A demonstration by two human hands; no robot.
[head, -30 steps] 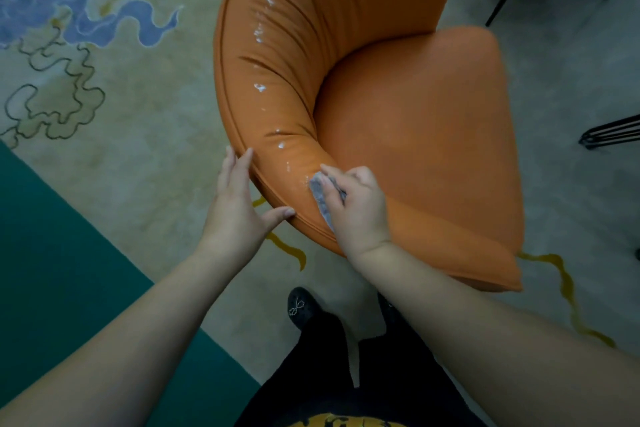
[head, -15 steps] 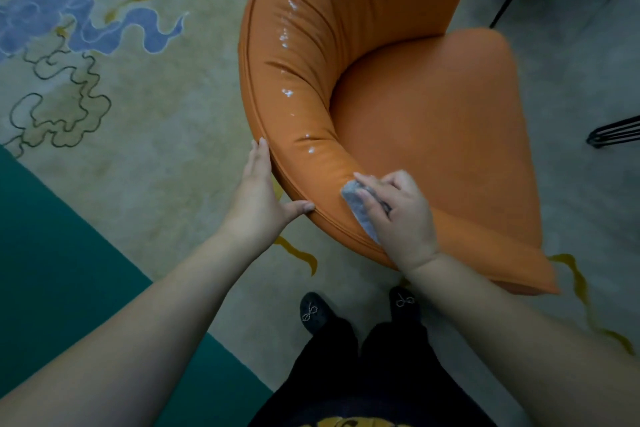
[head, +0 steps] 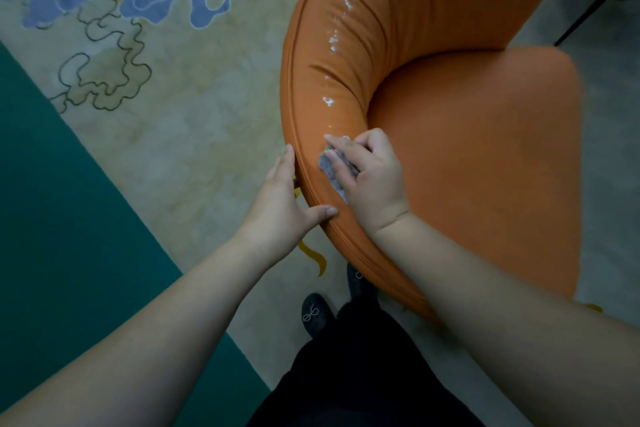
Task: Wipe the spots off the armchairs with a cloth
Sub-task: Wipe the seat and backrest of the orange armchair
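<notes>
An orange armchair with a curved padded backrest fills the upper right. Several white spots run along the top of the backrest, away from me. My right hand presses a small grey cloth onto the backrest rim, fingers curled over the cloth, just below the nearest spot. My left hand rests flat against the outer side of the backrest, fingers straight and the thumb lying on the rim seam.
The chair stands on a beige carpet with blue and gold patterns and a teal border at the left. Thin black legs of other furniture show at the top right. My dark shoes stand just below the chair.
My right hand has slid the cloth up along the backrest rim towards the spots. My left hand has stayed against the outer side, now closer to the right hand.
</notes>
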